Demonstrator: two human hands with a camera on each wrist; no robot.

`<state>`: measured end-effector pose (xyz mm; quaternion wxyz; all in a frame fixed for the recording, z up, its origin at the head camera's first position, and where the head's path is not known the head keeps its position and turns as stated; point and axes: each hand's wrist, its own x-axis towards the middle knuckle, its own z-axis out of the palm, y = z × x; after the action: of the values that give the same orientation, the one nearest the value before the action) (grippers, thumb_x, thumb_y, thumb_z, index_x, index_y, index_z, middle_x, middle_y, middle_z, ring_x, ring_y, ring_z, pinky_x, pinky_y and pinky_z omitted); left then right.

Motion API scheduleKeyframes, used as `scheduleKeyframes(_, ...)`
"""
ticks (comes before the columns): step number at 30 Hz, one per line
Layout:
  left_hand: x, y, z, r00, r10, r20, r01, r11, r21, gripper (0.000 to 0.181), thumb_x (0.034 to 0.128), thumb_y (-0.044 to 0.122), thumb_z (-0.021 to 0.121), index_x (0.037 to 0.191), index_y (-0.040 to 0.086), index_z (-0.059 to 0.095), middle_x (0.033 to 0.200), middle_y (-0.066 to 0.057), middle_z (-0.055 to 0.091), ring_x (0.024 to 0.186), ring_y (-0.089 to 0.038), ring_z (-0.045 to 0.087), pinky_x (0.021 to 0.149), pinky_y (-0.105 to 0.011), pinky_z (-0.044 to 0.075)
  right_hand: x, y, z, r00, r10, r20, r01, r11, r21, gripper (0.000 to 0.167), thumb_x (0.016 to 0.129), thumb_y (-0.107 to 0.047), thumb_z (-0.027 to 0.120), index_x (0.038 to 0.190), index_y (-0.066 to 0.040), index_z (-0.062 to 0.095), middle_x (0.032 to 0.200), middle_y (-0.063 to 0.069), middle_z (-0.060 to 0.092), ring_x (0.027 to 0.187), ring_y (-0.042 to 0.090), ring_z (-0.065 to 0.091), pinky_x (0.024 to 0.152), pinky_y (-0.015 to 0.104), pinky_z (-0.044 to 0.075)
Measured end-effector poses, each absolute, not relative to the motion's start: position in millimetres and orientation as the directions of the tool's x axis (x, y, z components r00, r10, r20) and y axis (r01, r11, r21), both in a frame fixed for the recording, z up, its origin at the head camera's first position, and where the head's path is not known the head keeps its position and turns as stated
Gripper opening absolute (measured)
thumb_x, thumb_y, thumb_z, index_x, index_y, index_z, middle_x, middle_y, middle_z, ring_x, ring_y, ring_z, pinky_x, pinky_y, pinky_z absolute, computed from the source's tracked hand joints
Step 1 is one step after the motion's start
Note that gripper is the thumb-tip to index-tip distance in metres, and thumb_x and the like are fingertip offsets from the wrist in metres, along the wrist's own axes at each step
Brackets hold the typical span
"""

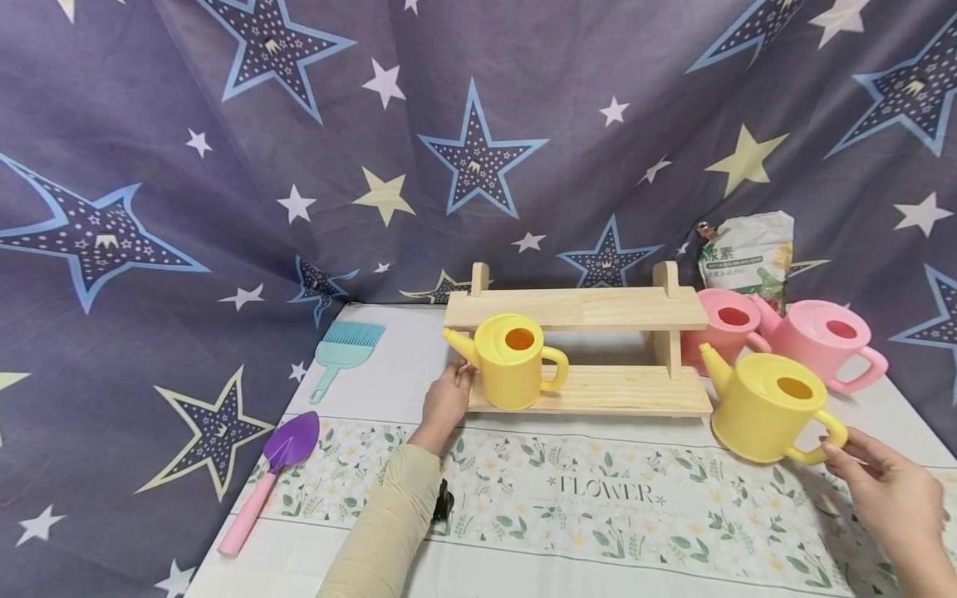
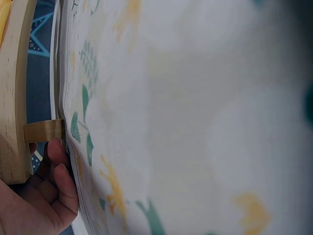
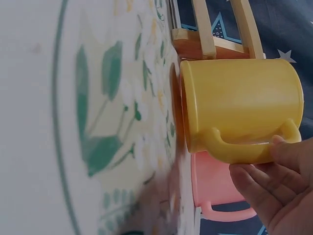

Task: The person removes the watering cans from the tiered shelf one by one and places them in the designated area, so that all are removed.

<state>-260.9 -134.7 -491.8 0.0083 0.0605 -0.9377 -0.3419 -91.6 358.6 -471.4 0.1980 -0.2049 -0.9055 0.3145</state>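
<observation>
Between the sleeve [image 1: 390,519] and right hand [image 1: 897,490], room runs toward the front edge of the table [image 1: 583,569], but shelf [image 1: 598,390] and pink watering cans [image 1: 815,342] obstruct the back edge.

Your left forearm [image 1: 389,519] extends forward, left hand [image 1: 446,399] with fingers [image 2: 67,191] curled; your right hand [image 1: 895,494] pinches between thumb [image 3: 287,152] and fingers.

the left hand [image 1: 446,400] holds the left end of a two-tier wooden shelf [image 1: 624,392], beside a yellow watering can [image 1: 511,371] on its lower board. the right hand [image 1: 890,486] pinches a paler yellow watering can [image 1: 766,415] by its handle. behind stand coral-pink [image 1: 718,328] and light-pink [image 1: 818,340] watering cans, near a clipped white bag [image 1: 750,249]. a purple-bladed trowel [image 1: 271,470] and teal brush [image 1: 342,355] lie leftward.
</observation>
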Motion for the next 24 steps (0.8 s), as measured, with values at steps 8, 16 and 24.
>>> scheduleKeyframes(8,-260.8,-135.2,-492.4,-0.993,-0.117,-0.027,-0.107,0.758,0.643,0.043,0.1041,0.045,0.040,0.136,0.019,0.053,0.132,-0.014,0.060,0.107,-0.039,0.063,0.086,-0.051,0.050,-91.5,358.3,-478.7,-0.853,0.475,0.217,0.237,0.722,-0.650,0.038,0.095,-0.006,0.064,0.126,0.013,0.055,0.111,0.036,0.061,0.058,-0.030,0.030,0.043,0.012,0.042)
scheduleKeyframes(16,-261.3,-135.1,-492.7,-0.993,-0.114,-0.022,-0.102,0.760,0.642,0.044,0.1040,0.045,0.040,0.136,0.019,0.053,0.131,-0.015,0.061,0.107,-0.039,0.063,0.086,-0.051,0.049,-92.8,359.0,-476.4,-0.870,0.456,0.185,0.256,0.740,-0.622,0.036,0.092,-0.007,0.069,0.119,0.013,0.058,0.106,0.034,0.064,0.058,-0.006,0.055,0.044,0.016,0.044)
scheduleKeyframes(24,-261.1,-134.4,-492.6,-0.993,-0.119,-0.012,-0.099,0.759,0.643,0.043,0.1040,0.044,0.041,0.136,0.018,0.054,0.131,-0.015,0.061,0.107,-0.039,0.063,0.087,-0.051,0.049,-94.1,354.7,-468.8,-0.880,0.445,0.166,0.258,0.741,-0.620,0.045,0.091,-0.010,0.070,0.127,0.012,0.053,0.115,0.036,0.060,0.089,0.035,0.068,0.051,0.019,0.049)
